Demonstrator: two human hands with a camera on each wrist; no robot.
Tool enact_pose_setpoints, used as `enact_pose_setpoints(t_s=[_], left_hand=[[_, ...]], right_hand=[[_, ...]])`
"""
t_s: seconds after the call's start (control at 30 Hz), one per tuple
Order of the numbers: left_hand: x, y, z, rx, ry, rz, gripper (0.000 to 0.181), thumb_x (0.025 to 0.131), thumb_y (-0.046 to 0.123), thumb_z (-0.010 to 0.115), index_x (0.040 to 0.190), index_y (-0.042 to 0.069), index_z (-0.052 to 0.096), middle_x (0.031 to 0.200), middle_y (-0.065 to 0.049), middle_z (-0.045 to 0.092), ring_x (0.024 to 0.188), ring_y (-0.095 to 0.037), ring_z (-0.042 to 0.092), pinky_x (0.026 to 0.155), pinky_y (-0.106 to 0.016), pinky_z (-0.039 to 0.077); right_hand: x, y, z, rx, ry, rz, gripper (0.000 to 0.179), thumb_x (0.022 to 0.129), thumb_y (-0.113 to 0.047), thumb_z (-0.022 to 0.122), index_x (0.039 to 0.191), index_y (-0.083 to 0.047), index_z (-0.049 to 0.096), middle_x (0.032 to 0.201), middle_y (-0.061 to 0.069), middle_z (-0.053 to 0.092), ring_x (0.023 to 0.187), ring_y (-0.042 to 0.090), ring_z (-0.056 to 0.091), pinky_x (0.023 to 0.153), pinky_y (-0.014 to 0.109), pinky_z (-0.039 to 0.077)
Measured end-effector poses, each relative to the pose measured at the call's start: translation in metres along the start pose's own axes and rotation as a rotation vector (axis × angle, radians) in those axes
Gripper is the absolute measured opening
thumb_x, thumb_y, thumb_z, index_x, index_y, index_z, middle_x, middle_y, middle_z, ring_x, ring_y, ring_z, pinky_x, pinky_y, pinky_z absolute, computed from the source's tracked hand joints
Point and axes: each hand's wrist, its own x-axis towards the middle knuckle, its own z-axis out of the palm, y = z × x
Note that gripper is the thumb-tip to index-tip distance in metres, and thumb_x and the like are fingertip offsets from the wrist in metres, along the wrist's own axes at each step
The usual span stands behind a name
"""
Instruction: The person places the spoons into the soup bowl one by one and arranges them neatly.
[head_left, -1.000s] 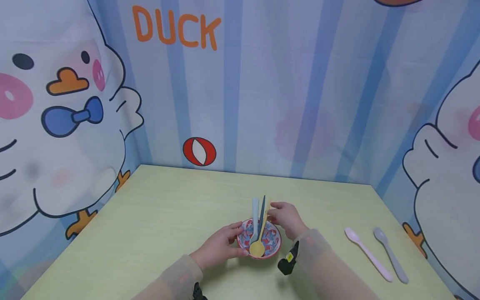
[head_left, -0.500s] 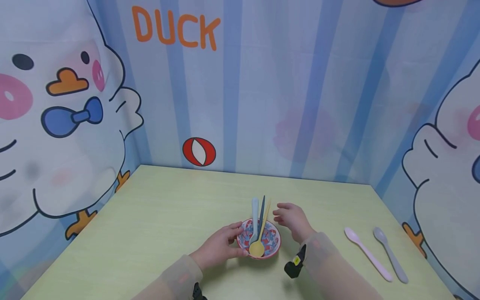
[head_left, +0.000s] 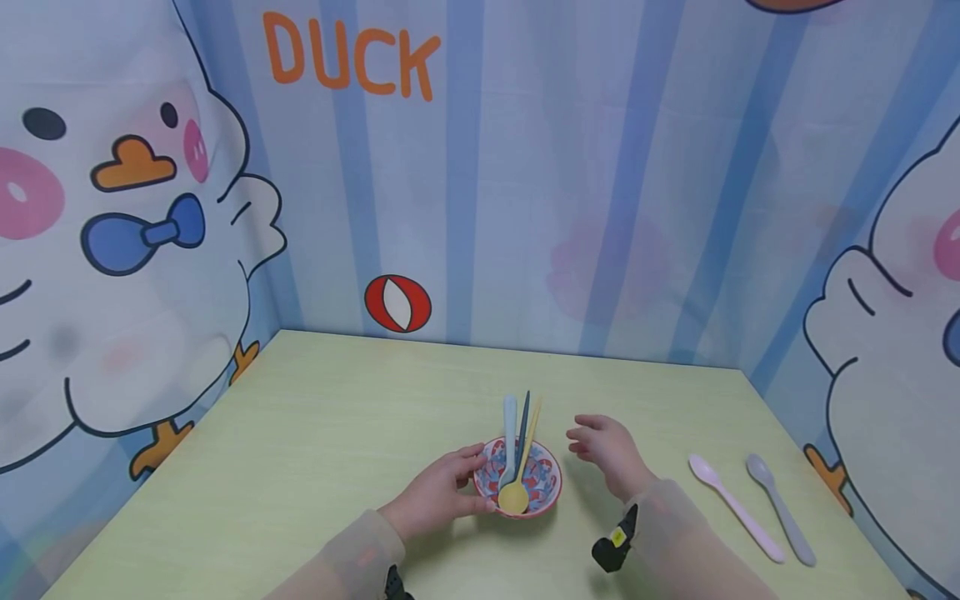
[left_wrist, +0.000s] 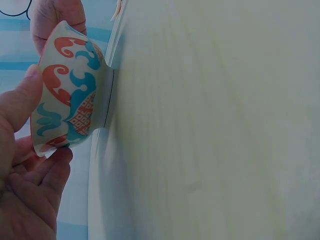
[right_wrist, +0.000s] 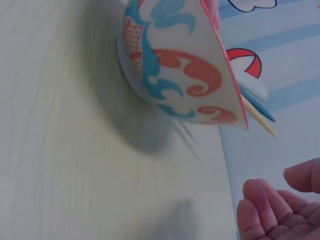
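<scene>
A patterned bowl [head_left: 545,477] with a red rim and red and blue scrolls stands upright on the table. Leaning inside it are a yellow spoon [head_left: 513,498], a light blue spoon [head_left: 510,421] and a dark blue utensil [head_left: 524,429], whose lower end is hidden. My left hand [head_left: 437,493] holds the bowl's left side between thumb and fingers, as the left wrist view shows on the bowl's outer wall [left_wrist: 72,95]. To the right of the bowl, apart from it, my right hand [head_left: 611,452] hovers with loosely bent fingers and nothing in them.
A pink spoon [head_left: 738,510] and a greyish-purple spoon [head_left: 782,512] lie side by side on the right of the pale yellow table [head_left: 337,417]. Behind the table hangs a striped blue cloth [head_left: 525,167] printed with ducks.
My right hand has drawn away from the yellow spoon's handle, moving right and slightly toward me. The left hand, the bowl and its contents have stayed put.
</scene>
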Motion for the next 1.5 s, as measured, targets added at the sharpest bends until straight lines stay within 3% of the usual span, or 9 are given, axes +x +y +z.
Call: enact_pose_setpoints(t_s=[0.9, 1.17, 1.37, 1.5], left_hand=[[-0.001, 0.001, -0.001, 0.008, -0.004, 0.008, 0.075, 0.081, 0.032, 0.078, 0.142, 0.002, 0.046, 0.152, -0.006, 0.035, 0.129, -0.031, 0.046, 0.103, -0.04, 0.043], [-0.001, 0.001, -0.001, -0.006, -0.002, -0.008, 0.075, 0.08, 0.031, 0.079, 0.142, 0.003, 0.046, 0.153, -0.005, 0.035, 0.129, -0.03, 0.047, 0.103, -0.039, 0.043], [-0.001, 0.002, -0.001, -0.02, -0.002, -0.018, 0.074, 0.081, 0.03, 0.078, 0.142, 0.003, 0.046, 0.153, -0.005, 0.035, 0.128, -0.03, 0.047, 0.103, -0.039, 0.043], [-0.001, 0.003, -0.001, -0.021, -0.002, -0.013, 0.073, 0.081, 0.029, 0.078, 0.142, 0.003, 0.046, 0.152, -0.006, 0.035, 0.128, -0.031, 0.047, 0.103, -0.039, 0.043]], right_hand=[[-0.027, 0.033, -0.055, -0.019, 0.027, 0.011, 0.051, 0.098, -0.015, 0.051, 0.139, 0.012, 0.038, 0.135, 0.032, 0.046, 0.108, 0.034, 0.06, 0.092, 0.04, 0.052], [-0.034, 0.042, -0.079, 0.003, 0.06, 0.03, 0.052, 0.1, -0.016, 0.048, 0.14, 0.014, 0.035, 0.137, 0.032, 0.044, 0.107, 0.027, 0.061, 0.091, 0.035, 0.052], [-0.041, 0.05, -0.097, -0.032, 0.118, 0.045, 0.054, 0.1, -0.019, 0.048, 0.141, 0.013, 0.034, 0.139, 0.032, 0.042, 0.094, 0.009, 0.061, 0.084, 0.025, 0.053], [-0.044, 0.054, -0.108, -0.095, 0.173, 0.054, 0.054, 0.101, -0.021, 0.047, 0.141, 0.013, 0.035, 0.138, 0.032, 0.043, 0.096, 0.013, 0.061, 0.085, 0.028, 0.051]])
